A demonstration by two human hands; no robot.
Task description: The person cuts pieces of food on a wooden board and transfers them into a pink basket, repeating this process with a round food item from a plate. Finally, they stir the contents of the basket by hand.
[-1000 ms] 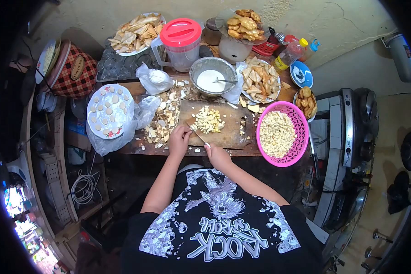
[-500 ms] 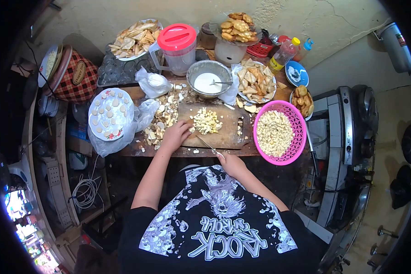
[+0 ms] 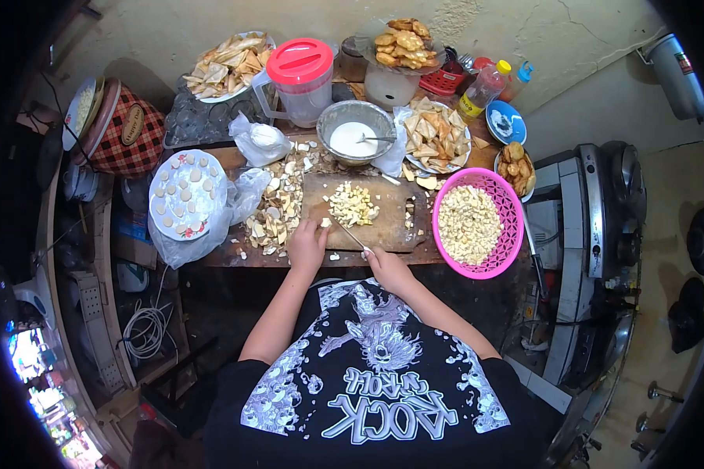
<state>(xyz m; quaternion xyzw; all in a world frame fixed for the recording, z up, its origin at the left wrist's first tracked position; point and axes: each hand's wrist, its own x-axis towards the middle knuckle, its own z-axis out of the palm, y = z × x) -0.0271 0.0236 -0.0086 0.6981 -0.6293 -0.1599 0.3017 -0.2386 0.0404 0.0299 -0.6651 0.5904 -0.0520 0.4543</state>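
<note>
A wooden cutting board [image 3: 391, 230] lies at the table's front edge with a heap of pale yellow diced pieces [image 3: 353, 205] on it. My left hand [image 3: 308, 241] is at the board's left front corner, its fingers closed around a small whitish piece [image 3: 325, 223]. From the right, my right hand [image 3: 387, 267] grips a knife [image 3: 352, 238] by its handle, the blade pointing up and left toward that piece. Peelings and scraps [image 3: 278, 207] lie left of the board. A pink basket [image 3: 517, 227] full of diced pieces stands to its right.
Behind the board is a metal bowl [image 3: 357, 111] of white liquid with a spoon. A floral plate [image 3: 164, 205] with small discs is at left. Farther back stand a red-lidded pitcher [image 3: 301, 86], plates of folded pastries and bottles. A stove [image 3: 594, 211] is at right.
My left hand has drawn back toward me from the diced heap and now holds a small piece. My right hand and the knife have shifted slightly left and nearer to it.
</note>
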